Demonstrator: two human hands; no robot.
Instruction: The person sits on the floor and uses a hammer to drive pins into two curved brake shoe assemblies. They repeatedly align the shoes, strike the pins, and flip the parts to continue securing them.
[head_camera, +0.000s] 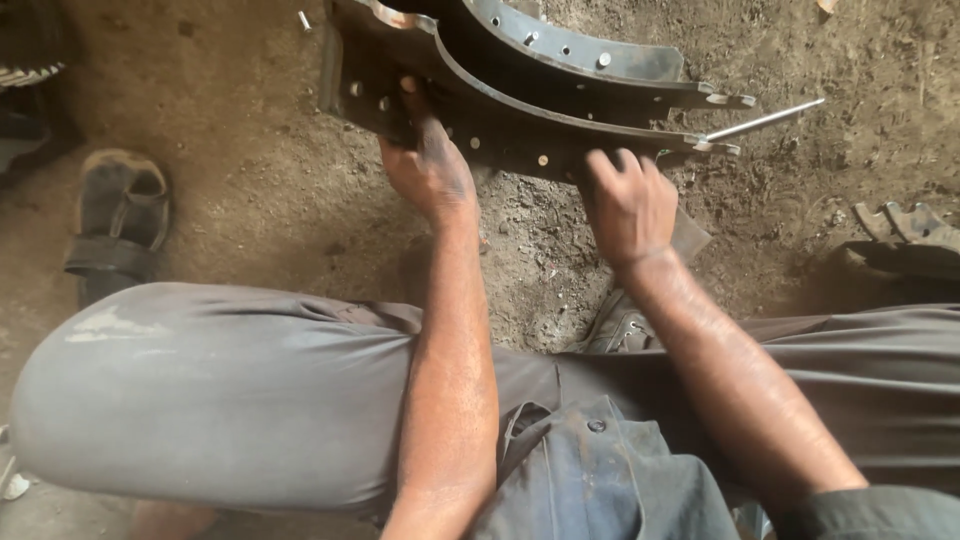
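Observation:
A large curved dark metal brake shoe (520, 110) with rivet holes rests on the dirt floor ahead of my knees. My left hand (428, 165) grips its near rim on the left side, fingers hooked over the edge. My right hand (628, 205) presses on the rim further right, fingers curled onto the metal. A thin metal rod (765, 120) pokes out from the shoe's right end. Both arms reach forward over my grey trousers.
A worn sandal (120, 220) lies on the dirt at the left. A toothed metal part (905, 235) sits at the right edge. A small bolt (303, 20) lies near the top. The ground is loose, dusty earth.

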